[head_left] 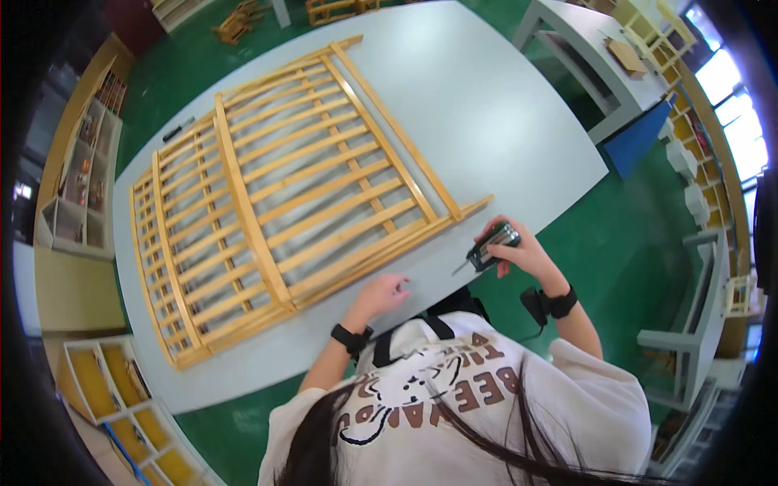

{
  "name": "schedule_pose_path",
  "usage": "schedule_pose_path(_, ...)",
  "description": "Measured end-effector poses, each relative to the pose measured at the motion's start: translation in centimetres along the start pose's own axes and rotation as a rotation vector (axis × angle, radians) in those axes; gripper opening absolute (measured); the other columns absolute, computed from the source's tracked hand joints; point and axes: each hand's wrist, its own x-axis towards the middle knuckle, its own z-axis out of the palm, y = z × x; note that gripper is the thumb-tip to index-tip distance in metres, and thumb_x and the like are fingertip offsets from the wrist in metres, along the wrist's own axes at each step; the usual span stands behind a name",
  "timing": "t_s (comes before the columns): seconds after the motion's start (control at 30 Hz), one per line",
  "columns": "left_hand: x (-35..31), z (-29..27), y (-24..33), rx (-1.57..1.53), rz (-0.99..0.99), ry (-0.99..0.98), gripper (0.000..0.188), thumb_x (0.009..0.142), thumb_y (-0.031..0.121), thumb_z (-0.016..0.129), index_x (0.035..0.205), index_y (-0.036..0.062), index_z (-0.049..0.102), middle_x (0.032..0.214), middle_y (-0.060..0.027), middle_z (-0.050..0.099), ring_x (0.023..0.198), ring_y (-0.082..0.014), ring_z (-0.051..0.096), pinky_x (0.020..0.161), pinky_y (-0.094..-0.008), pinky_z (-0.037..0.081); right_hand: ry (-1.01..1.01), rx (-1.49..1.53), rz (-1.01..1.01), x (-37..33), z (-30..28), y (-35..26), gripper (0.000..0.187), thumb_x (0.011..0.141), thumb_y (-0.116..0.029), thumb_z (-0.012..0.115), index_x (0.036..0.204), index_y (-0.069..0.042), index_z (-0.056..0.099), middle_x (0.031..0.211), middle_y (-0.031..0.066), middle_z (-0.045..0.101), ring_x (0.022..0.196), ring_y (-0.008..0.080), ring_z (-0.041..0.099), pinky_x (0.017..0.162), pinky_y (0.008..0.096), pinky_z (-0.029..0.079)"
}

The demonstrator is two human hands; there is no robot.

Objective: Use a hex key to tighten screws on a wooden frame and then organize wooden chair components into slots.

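My right hand is closed around a folding hex key set with a dark, silvery body. One thin key sticks out of it toward the lower left, over the table's near edge. My left hand is low over the near side of the table, its fingers curled in. Whether something small is between those fingers is hidden. Just beyond both hands lies a large slatted wooden frame, light brown, flat on the white table. A loose-looking long rail runs along its right side.
A dark-handled tool lies at the table's far left edge. Open shelves stand along the left. Low cubbies are at the lower left. A grey-white table is at the far right, and a grey stand is nearer.
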Motion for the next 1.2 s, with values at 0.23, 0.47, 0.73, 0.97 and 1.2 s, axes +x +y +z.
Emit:
schedule_pose_path(0.23, 3.7, 2.3, 2.8, 0.022, -0.269, 0.175, 0.028, 0.067, 0.024, 0.055, 0.088, 0.0052, 0.055, 0.071, -0.0123, 0.055, 0.066, -0.0265, 0.052, 0.058, -0.0336, 0.042, -0.197, -0.167, -0.095, 4.0, -8.1, 0.3, 0.02, 0.069, -0.006, 0.053, 0.087, -0.003, 0.046, 0.07, 0.0043, 0.052, 0.043, 0.0063, 0.046, 0.036, 0.0188, 0.04)
schedule_pose_path(0.47, 7.5, 3.3, 6.7, -0.029, -0.413, 0.24, 0.025, 0.07, 0.027, 0.053, 0.076, 0.0025, 0.056, 0.066, -0.013, 0.055, 0.061, -0.0281, 0.052, 0.055, -0.0343, 0.042, -0.256, -0.092, -0.164, 6.0, -11.8, 1.6, 0.022, 0.069, -0.004, 0.052, 0.089, -0.002, 0.043, 0.079, 0.0052, 0.055, 0.043, 0.0081, 0.05, 0.036, 0.0183, 0.04)
schedule_pose_path(0.73, 9.7, 4.8, 7.9, 0.105, -0.368, 0.261, 0.025, 0.071, 0.027, 0.052, 0.067, 0.0027, 0.055, 0.064, -0.0133, 0.055, 0.061, -0.0295, 0.052, 0.052, -0.0353, 0.041, -0.255, -0.076, -0.187, 5.6, -11.6, 2.1, 0.021, 0.069, -0.003, 0.054, 0.088, -0.002, 0.045, 0.072, 0.0067, 0.055, 0.043, 0.0087, 0.05, 0.036, 0.0182, 0.04)
schedule_pose_path(0.97, 10.7, 3.7, 8.7, 0.169, -0.355, 0.342, 0.019, 0.069, 0.023, 0.055, 0.075, 0.0048, 0.056, 0.064, -0.0111, 0.054, 0.059, -0.0279, 0.051, 0.053, -0.035, 0.041, -0.223, 0.007, -0.234, 5.2, -10.9, 2.5, 0.023, 0.069, -0.002, 0.053, 0.089, -0.002, 0.044, 0.076, 0.0075, 0.055, 0.046, 0.0095, 0.053, 0.039, 0.0187, 0.042)
schedule_pose_path(1.2, 13.0, 2.6, 7.4, 0.392, -0.016, 0.658, 0.033, 0.065, 0.013, 0.06, 0.097, 0.0097, 0.053, 0.076, -0.0061, 0.05, 0.071, -0.0227, 0.049, 0.062, -0.0305, 0.04, -0.253, -0.158, -0.331, 7.6, -9.8, 1.7, 0.025, 0.07, -0.004, 0.054, 0.092, -0.003, 0.044, 0.079, 0.0073, 0.055, 0.051, 0.0089, 0.053, 0.044, 0.0201, 0.045)
